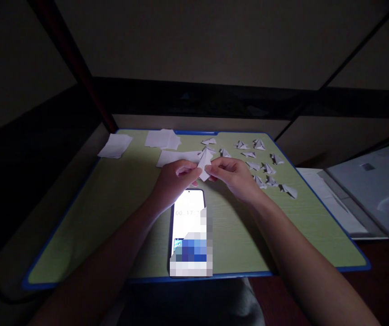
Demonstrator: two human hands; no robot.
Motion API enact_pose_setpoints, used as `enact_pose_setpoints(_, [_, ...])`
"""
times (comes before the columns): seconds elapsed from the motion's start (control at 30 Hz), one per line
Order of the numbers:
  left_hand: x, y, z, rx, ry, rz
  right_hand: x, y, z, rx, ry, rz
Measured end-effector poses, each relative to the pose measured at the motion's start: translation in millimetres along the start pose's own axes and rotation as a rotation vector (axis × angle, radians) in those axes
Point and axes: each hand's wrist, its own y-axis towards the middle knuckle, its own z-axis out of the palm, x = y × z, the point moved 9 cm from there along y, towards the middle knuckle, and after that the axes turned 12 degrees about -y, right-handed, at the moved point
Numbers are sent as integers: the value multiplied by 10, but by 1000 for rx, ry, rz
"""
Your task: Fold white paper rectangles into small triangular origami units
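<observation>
I hold a small folded piece of white paper [205,164] between both hands, raised just above the green board [112,203] and just beyond the top edge of the lit phone [189,226]. My left hand [177,179] pinches its left side between thumb and fingertips; my right hand [233,176] pinches the right side the same way. Both grips are closed on the paper, fingertips close together near its lower point.

The piece already has a pointed, winged shape, so I judge that I am midway through a fold, pressing or shaping a crease near the tip. The next move calls for a light, exact pinch: the paper is thin and creases sharply, so any slip of my fingertips would set the fold crooked.

To my right on the board lie finished folded pieces [265,167], more than 10 of them, small, white and angular, with sharp points and raised flaps. They sit apart from one another in loose rows. Beyond my hands lie flat white sheets [162,138], unfolded and matte, and another flat sheet [115,146] rests at the far left corner, partly off the board.

The board is smooth, pale green with a faint wood-like grain and a blue rim. The phone's glass glows bright in the dim room. A grey folder [377,190] lies off to the right.
</observation>
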Motion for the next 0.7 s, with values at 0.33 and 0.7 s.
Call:
enact_pose_setpoints(0.33, [-34, -9, 45, 17, 57, 70, 47, -23, -11, -38, 14, 20])
enact_pose_setpoints(0.7, [-79, -42, 15, -16, 110, 102, 74, -21, 43, 22, -32, -25])
